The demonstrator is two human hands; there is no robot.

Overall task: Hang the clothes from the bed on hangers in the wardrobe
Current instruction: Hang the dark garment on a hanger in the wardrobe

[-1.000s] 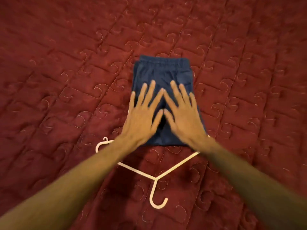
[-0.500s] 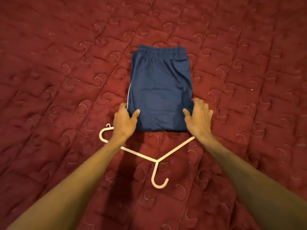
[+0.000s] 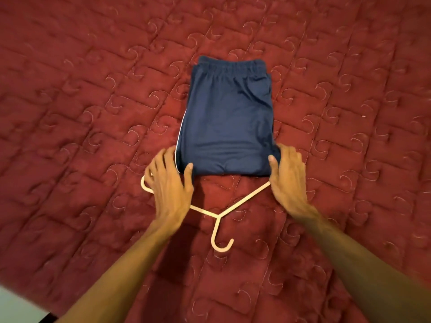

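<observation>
Head view: folded navy shorts (image 3: 227,122) lie mid-bed (image 3: 93,89), at 12 o'clock from a white hanger (image 3: 218,215). Thumb on top, the left hand (image 3: 171,183) pinches their 7 o'clock corner, the right hand (image 3: 288,180) their 5 o'clock corner.

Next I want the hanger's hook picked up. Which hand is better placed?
Left, marginally. The left hand and right hand each grip a near corner of the navy shorts, but the left wrist sits slightly nearer the hanger's hook.
</observation>
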